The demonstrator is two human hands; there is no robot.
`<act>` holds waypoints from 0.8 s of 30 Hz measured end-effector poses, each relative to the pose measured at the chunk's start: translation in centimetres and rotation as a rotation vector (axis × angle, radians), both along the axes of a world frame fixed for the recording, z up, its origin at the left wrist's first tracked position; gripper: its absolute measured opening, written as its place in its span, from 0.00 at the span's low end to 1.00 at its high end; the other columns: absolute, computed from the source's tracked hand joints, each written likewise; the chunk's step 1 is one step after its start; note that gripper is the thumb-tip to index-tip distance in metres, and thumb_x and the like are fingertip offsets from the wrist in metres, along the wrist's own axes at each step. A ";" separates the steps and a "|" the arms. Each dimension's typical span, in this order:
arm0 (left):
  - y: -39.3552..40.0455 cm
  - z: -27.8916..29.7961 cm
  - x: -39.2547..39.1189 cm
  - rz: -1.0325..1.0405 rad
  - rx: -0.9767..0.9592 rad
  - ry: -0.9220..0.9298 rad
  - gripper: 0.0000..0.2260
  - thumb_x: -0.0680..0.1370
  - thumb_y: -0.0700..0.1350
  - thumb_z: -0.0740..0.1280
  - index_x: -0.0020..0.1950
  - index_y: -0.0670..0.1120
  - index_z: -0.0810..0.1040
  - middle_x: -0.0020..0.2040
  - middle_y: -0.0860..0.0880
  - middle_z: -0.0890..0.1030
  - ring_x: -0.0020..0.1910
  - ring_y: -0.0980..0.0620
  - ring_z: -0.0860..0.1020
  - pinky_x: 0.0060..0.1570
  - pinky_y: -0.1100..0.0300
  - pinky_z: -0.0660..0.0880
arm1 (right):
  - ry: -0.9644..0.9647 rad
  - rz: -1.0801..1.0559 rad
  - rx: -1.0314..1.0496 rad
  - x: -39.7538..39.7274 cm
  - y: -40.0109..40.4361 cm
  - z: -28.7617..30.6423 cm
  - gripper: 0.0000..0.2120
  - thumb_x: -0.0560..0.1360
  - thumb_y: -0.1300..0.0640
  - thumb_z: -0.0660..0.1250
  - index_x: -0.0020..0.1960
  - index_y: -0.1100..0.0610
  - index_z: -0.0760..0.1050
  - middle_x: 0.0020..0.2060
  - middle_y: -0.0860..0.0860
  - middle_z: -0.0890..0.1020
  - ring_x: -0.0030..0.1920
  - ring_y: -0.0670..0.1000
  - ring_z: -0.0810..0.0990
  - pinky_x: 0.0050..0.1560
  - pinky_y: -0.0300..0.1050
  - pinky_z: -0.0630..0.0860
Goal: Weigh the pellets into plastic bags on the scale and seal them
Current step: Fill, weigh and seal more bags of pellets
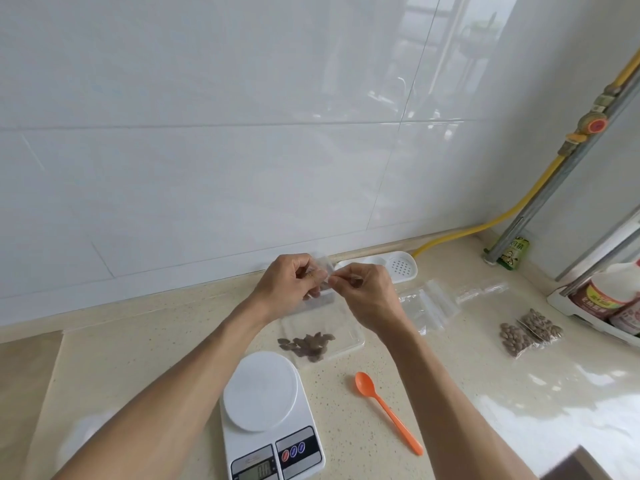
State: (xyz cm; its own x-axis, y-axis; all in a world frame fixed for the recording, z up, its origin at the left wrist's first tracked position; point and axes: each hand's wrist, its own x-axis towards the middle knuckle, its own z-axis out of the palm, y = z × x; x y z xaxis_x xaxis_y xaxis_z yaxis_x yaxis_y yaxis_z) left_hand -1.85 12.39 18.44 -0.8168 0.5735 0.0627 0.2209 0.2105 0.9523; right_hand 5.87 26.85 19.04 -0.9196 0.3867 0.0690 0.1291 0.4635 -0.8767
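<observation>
Both hands are raised over the counter and pinch one small clear plastic bag (325, 271) between them. My left hand (291, 277) grips its left side, and my right hand (367, 289) pinches its top edge with thumb and forefinger. Below them a clear tray (349, 336) holds a few brown pellets (306, 342). The white scale (266, 407) stands in front with nothing on its round platform. An orange spoon (384, 408) lies to its right. Two filled bags of pellets (530, 334) lie at the right. Empty bags (429, 306) lie behind the tray.
A white soap dish (398, 266) stands against the tiled wall. A yellow hose (485, 225) and a grey pipe (540, 199) run down the right corner. A white rack with bottles (609, 299) stands at far right. A dark object (578, 467) sits at the bottom right.
</observation>
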 end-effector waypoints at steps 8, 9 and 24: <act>0.7 0.1 -0.5 -0.006 0.009 0.014 0.08 0.79 0.40 0.67 0.40 0.43 0.80 0.32 0.47 0.81 0.34 0.52 0.80 0.40 0.54 0.80 | -0.012 -0.020 -0.034 0.0 1.1 0.2 0.05 0.74 0.56 0.74 0.41 0.57 0.82 0.31 0.44 0.81 0.29 0.38 0.76 0.34 0.31 0.72; 0.9 0.1 -0.6 0.015 0.018 0.018 0.07 0.79 0.40 0.66 0.41 0.41 0.79 0.31 0.50 0.81 0.34 0.52 0.80 0.39 0.56 0.80 | -0.005 -0.031 -0.109 0.1 1.5 0.1 0.05 0.74 0.56 0.74 0.41 0.57 0.82 0.31 0.46 0.81 0.31 0.40 0.77 0.36 0.35 0.73; 9.0 0.8 0.2 -0.188 -0.020 -0.051 0.07 0.77 0.39 0.69 0.40 0.37 0.80 0.31 0.44 0.78 0.30 0.52 0.77 0.34 0.60 0.76 | -0.011 -0.160 -0.194 4.1 8.5 -0.1 0.09 0.79 0.55 0.68 0.42 0.57 0.81 0.34 0.52 0.82 0.35 0.45 0.79 0.39 0.40 0.78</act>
